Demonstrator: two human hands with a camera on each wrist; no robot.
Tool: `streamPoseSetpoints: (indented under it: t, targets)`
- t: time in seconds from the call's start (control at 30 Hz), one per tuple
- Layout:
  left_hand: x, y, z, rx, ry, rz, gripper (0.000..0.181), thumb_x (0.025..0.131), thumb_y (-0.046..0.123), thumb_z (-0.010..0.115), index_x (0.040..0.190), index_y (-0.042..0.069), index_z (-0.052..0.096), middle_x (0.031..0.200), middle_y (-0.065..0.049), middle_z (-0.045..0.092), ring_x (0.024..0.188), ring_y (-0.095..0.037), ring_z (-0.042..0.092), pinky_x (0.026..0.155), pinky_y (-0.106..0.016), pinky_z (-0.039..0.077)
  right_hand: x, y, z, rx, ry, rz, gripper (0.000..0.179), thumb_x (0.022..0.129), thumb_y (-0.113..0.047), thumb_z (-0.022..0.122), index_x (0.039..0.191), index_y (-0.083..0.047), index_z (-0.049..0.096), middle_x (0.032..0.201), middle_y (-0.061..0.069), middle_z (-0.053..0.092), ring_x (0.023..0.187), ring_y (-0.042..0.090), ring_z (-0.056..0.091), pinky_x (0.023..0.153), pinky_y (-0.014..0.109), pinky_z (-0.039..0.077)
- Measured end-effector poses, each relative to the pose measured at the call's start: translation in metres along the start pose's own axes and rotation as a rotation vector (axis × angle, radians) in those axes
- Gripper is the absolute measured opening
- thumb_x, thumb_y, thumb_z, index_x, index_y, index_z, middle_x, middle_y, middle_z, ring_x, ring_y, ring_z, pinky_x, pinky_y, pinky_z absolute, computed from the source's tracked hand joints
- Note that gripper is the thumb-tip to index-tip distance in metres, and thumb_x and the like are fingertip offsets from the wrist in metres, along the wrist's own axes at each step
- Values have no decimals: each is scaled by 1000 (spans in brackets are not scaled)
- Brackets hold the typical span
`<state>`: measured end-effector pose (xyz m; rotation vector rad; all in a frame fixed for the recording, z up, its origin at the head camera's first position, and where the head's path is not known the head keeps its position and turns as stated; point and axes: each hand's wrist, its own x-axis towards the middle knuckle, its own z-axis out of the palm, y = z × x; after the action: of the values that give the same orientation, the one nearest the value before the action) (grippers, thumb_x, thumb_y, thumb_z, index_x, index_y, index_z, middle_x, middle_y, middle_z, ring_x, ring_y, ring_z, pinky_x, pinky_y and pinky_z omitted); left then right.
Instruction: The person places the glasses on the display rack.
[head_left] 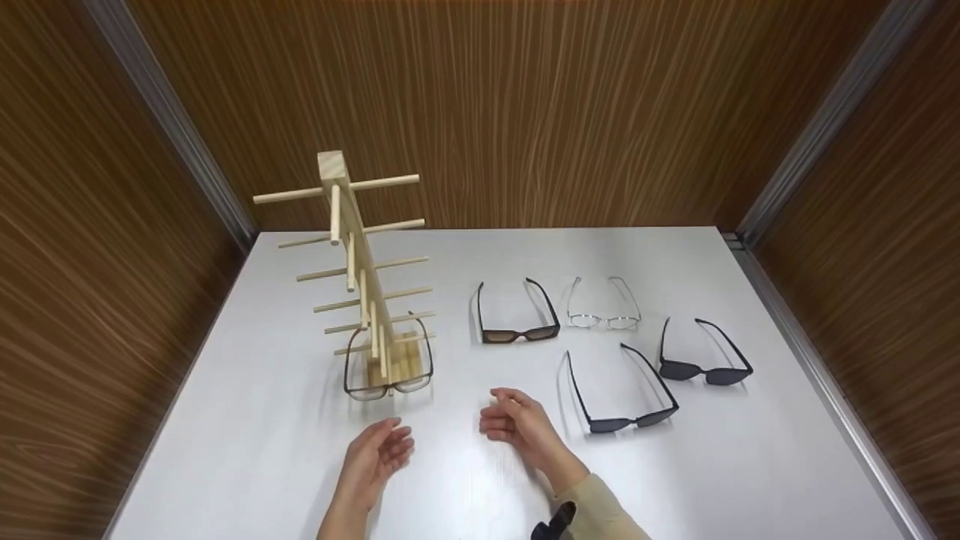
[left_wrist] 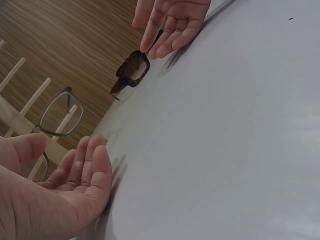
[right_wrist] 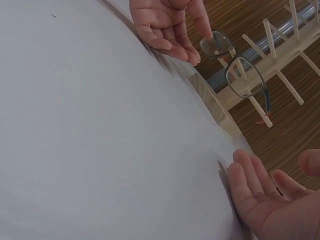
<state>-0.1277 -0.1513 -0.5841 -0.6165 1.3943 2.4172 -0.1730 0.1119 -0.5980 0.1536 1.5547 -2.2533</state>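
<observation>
My left hand (head_left: 373, 459) rests at the table's front, fingers loosely curved and holding nothing. Just beyond it stands a wooden eyeglasses rack (head_left: 367, 277) with several pegs up its post. Dark-framed eyeglasses (right_wrist: 245, 76) hang on the rack's lowest pegs, lenses facing me. My right hand (head_left: 525, 427) lies to the right of the left one, palm turned inward, with nothing in its fingers. Closest to it are black sunglasses (head_left: 634, 421) on the table, temples unfolded and pointing away. The left wrist view shows both hands (left_wrist: 75, 185) with a gap between them.
Brown-lensed sunglasses (head_left: 520, 335) lie behind my right hand. Thin wire-framed eyeglasses (head_left: 604, 321) sit to their right, and another pair of black sunglasses (head_left: 706, 372) is farther right. Wood-grain panels (head_left: 480, 112) enclose the white table (head_left: 225, 450) at the back and sides.
</observation>
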Motion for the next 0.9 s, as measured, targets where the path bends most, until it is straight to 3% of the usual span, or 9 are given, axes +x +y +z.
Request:
streamPoseSetpoints:
  t: [0.13,0.43,0.9]
  targets:
    - [0,-3,4,9,-49,-2,28,96,20,53,117,1,51,97,-10,66,88,-21,64,79,-33,51,-5,-3,-5,6,7,-2,49,97,-22,50,133,8,34,98,19,65,85,29,66,72,37,54]
    - [3,-12,15,67,-91,-6,39,97,21,49,127,-5,44,101,-11,65,89,-20,63,77,-32,51,-18,-10,-16,-5,3,4,51,97,-26,49,135,6,34,104,20,63,91,28,65,77,39,53]
    - [10,-18,44,69,-163,-37,35,96,21,52,121,-2,50,98,-11,65,89,-22,64,81,-34,51,-40,-24,-31,9,37,-7,55,98,-26,49,138,6,30,111,20,62,98,30,63,84,42,50]
